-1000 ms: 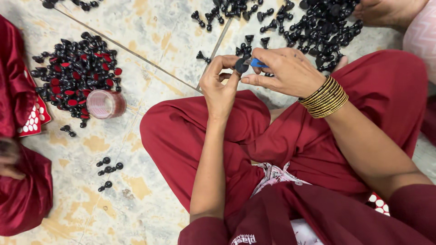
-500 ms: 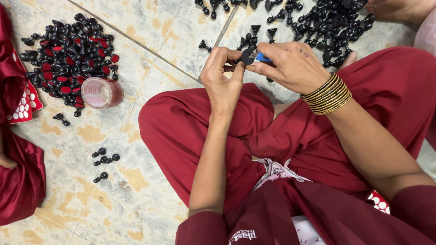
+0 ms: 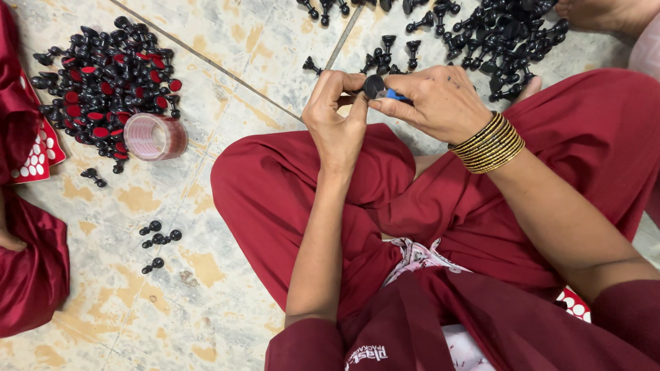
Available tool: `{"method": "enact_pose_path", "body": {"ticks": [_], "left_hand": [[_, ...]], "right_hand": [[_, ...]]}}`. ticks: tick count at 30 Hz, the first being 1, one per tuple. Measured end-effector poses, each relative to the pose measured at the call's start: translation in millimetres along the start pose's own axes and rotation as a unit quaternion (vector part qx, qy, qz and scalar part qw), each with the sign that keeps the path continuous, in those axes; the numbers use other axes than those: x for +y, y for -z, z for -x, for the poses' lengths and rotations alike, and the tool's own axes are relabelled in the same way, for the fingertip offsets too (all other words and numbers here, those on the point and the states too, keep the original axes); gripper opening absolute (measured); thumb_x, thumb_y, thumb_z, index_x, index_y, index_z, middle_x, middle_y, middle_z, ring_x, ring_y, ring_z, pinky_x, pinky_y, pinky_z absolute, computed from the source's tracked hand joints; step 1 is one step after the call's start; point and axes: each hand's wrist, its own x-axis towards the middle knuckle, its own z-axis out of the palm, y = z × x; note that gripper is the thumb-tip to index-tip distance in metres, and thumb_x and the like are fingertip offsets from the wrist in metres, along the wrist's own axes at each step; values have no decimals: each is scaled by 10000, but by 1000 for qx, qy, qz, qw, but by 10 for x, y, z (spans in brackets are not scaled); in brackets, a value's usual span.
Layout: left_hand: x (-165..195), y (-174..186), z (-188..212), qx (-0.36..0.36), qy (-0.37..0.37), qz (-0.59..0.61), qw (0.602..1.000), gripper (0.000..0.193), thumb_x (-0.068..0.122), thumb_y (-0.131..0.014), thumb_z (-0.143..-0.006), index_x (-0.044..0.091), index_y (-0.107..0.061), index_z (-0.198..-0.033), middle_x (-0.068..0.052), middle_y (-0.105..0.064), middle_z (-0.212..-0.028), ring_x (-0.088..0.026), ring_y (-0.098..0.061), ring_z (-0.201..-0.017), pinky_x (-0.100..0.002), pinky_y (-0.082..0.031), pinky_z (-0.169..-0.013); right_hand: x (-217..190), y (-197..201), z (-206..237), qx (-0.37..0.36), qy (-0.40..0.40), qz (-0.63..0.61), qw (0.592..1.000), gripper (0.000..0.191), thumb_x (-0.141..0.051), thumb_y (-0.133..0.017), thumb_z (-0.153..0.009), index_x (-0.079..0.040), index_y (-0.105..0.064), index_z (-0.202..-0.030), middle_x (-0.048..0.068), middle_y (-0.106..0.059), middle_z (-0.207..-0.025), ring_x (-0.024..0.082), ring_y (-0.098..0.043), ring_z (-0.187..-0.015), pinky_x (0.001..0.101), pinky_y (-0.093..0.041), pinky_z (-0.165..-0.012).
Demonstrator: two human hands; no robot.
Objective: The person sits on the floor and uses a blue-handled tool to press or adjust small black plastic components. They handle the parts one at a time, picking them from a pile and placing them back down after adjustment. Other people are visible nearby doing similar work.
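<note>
Head view, only view I have. My left hand is closed in a pinch around a small black plastic chess piece, round base turned up toward the camera. My right hand is also closed, fingers gripping a thin blue-handled tool whose tip touches the piece; I can't tell what kind of tool. Both hands meet over my knees, above the red cloth trousers, at centre frame, far side of my lap. Stack of gold metal bangles sits on the right wrist.

Floor is pale mottled stone tile. Far left: a heap of black chess pieces with red felt bases, many lying on their sides. Just near-right of that heap, touching its edge, a roll of clear tape lying flat. Near left, a few loose black pieces, well apart from the heap. Far right: a bigger pile of plain black pieces, some upright, just beyond my hands. Another person's foot at the far right corner; red cloth of another person along the left edge.
</note>
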Motion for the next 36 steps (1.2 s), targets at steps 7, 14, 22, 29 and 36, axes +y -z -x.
{"method": "enact_pose_path", "body": {"ticks": [7,14,22,29,36], "left_hand": [[31,-19,12,3,0,6,1000,178,-167,-668,-805,-26,-632,-908,-78,-670,-941,-163,-735,-910,-252,-632,-750],[4,-41,47,19,4,-10,1000,170,-158,-681,-812,-24,-632,-903,-72,-668,-926,-143,-708,-817,-253,-608,-722],[-122,-5,99,13,10,-78,997,193,-41,-751,-832,20,-672,-998,-80,-691,-968,-225,-714,-893,-330,-613,-812],[-13,-217,235,-16,7,-42,999,158,-106,-740,-928,-30,-605,-960,-82,-617,-1014,-151,-629,-894,-267,-573,-760],[-69,-314,410,-9,26,-16,999,187,-93,-754,-961,-36,-576,-954,-71,-607,-1022,-114,-610,-887,-238,-551,-744]], "right_hand": [[-4,22,8,22,10,-23,999,495,-511,-622,-1066,-25,-604,-972,132,-636,-766,354,-641,-707,437,-476,-609],[-3,-30,40,21,5,5,1000,426,-474,-621,-1070,-62,-656,-966,123,-650,-748,340,-649,-687,445,-481,-605],[256,-372,-7,3,-21,-277,961,422,-443,-651,-987,-73,-616,-1187,121,-694,-943,256,-693,-850,387,-549,-766],[300,-367,141,32,1,-572,820,394,-298,-747,-1003,-28,-595,-1246,47,-726,-1055,82,-671,-964,272,-559,-884],[268,-271,348,-9,-87,-675,733,301,-271,-678,-1017,-40,-625,-1202,-1,-728,-874,-3,-413,-585,206,-277,-477]]}}
